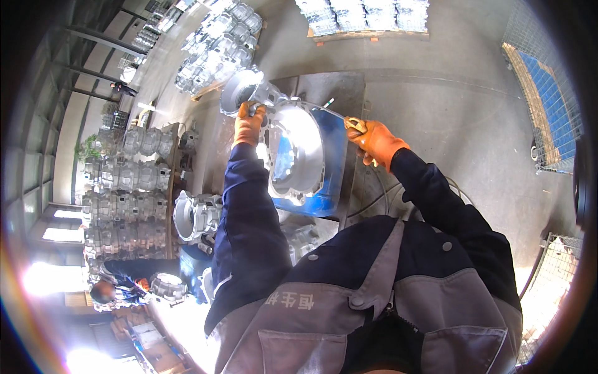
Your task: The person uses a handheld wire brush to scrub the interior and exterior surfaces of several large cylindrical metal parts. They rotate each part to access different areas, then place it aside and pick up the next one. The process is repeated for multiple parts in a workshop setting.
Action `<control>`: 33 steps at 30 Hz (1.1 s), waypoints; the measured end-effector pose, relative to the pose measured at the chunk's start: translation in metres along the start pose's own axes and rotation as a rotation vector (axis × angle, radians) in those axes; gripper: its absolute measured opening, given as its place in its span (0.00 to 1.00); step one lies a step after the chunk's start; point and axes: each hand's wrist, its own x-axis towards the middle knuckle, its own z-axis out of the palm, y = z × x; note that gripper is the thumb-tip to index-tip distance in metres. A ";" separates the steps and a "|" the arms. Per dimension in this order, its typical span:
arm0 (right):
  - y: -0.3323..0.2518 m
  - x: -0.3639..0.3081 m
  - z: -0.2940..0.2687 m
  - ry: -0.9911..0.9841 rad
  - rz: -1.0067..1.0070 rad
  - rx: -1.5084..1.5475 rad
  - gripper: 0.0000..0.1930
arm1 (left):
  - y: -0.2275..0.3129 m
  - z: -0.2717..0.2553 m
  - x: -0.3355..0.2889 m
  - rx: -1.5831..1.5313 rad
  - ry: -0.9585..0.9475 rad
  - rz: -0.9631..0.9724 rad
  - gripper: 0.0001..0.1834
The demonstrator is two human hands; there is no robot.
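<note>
A large silvery metal casting (311, 146), a ring-shaped housing with a wide round opening, rests on a blue support (335, 159) in front of me. My left hand (250, 124), in an orange glove, is closed on the casting's left rim. My right hand (377, 142), also gloved in orange, is wrapped round the handle of a slim tool with a long thin shaft (333, 112). The shaft points left toward the casting's far rim; glare hides whether its tip touches. Hoses (383, 190) run below the right hand. A second casting (243, 87) stands just beyond my left hand.
Stacked castings fill pallets at the far left (221, 47), the left (128, 193) and the back (364, 15). Another casting (196, 215) lies beside my left arm. A co-worker (121, 280) is at the lower left. Wire cages (548, 93) stand to the right.
</note>
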 end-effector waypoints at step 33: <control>0.087 0.063 -0.002 0.065 0.081 0.146 0.10 | -0.010 0.003 0.002 -0.013 0.037 0.025 0.10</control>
